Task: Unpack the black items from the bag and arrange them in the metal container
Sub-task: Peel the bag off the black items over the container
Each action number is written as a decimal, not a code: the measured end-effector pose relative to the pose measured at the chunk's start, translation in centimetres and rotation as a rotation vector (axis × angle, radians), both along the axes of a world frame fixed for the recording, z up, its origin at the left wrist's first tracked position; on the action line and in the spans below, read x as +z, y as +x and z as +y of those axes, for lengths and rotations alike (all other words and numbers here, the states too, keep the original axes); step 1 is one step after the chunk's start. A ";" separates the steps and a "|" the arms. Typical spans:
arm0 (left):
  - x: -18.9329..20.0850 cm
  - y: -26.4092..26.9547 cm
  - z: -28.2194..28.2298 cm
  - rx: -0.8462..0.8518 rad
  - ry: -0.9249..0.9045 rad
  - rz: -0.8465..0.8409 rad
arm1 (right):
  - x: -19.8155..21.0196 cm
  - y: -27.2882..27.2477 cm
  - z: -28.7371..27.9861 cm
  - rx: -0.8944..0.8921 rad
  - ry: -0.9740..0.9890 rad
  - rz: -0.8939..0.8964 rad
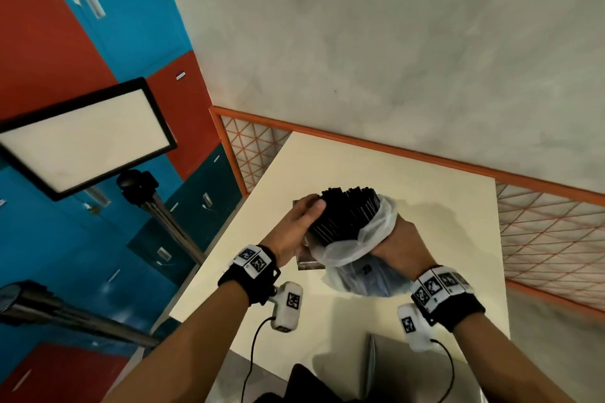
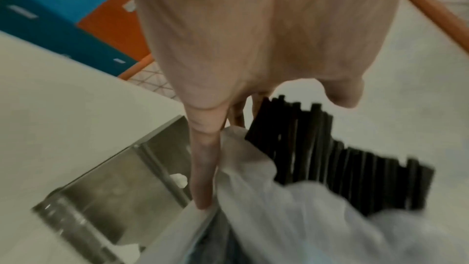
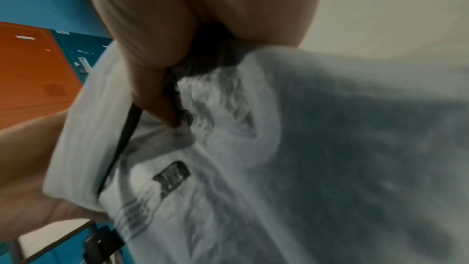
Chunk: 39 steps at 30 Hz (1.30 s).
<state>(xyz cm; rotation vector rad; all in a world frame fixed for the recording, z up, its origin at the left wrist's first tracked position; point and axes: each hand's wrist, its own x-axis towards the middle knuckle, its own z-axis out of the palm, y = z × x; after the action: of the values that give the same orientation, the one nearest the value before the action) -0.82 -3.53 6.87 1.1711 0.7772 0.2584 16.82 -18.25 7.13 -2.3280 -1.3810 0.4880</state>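
Over the cream table [image 1: 442, 206] I hold a bundle of thin black sticks [image 1: 347, 216] that stands halfway out of a translucent plastic bag [image 1: 366, 249]. My left hand [image 1: 311, 211] is curled round the bare upper part of the bundle. My right hand [image 1: 397, 240] grips the bag around the bundle's lower part. The left wrist view shows the black sticks [image 2: 317, 148] fanned above the bag [image 2: 291, 218], with the metal container [image 2: 121, 188] right below. In the head view only a corner of the container [image 1: 306, 263] shows under my hands. The right wrist view is filled by the crumpled bag [image 3: 253, 168].
An orange mesh fence [image 1: 550, 239] borders the table's far and right sides. A lit panel on a stand [image 1: 85, 137] and blue and red lockers [image 1: 49, 59] are to the left. A grey metal sheet [image 1: 409, 370] lies at the table's near edge.
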 end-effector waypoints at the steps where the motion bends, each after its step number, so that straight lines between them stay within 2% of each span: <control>1: 0.0 0.5 0.0 -0.018 0.056 0.003 | 0.5 0.5 0.3 0.042 -0.006 -0.065; 4: -0.1 2.1 0.4 -0.033 0.204 0.057 | 2.9 2.1 1.7 0.026 -0.008 -0.091; 7: 0.4 3.8 0.9 0.072 0.152 0.028 | 5.3 3.3 3.5 0.040 -0.026 -0.201; 10: 0.3 5.3 1.8 0.168 0.134 0.008 | 6.5 3.7 5.6 0.149 -0.076 -0.338; 12: -0.9 6.0 2.5 0.196 0.099 0.055 | 5.6 3.8 7.2 0.218 -0.115 -0.434; 18: -4.5 5.9 3.9 0.267 -0.078 0.127 | 2.1 3.0 11.3 0.324 -0.196 -0.565; 24: -6.3 4.8 5.1 0.323 -0.077 0.086 | -0.7 2.9 13.2 0.365 -0.234 -0.597; 26: -6.8 4.5 5.7 0.290 -0.048 0.078 | -1.5 2.9 13.5 0.375 -0.251 -0.593; 29: -8.3 4.2 6.4 0.192 0.190 0.109 | -2.5 2.3 13.4 0.392 -0.215 -0.652; 33: -10.0 4.6 6.0 -0.119 0.637 0.201 | -3.6 1.9 13.8 0.397 -0.301 -0.706; 37: -10.0 4.6 5.5 -0.279 0.861 0.301 | -3.9 2.0 13.9 0.429 -0.336 -0.726; 39: -10.1 4.7 5.0 -0.311 0.878 0.382 | -3.6 2.2 13.7 0.458 -0.364 -0.697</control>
<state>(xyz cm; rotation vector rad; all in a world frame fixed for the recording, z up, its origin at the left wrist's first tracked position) 3.87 1.50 -3.23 2.1954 0.8157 0.1086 19.03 -4.55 3.49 -2.5898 -2.3467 0.0234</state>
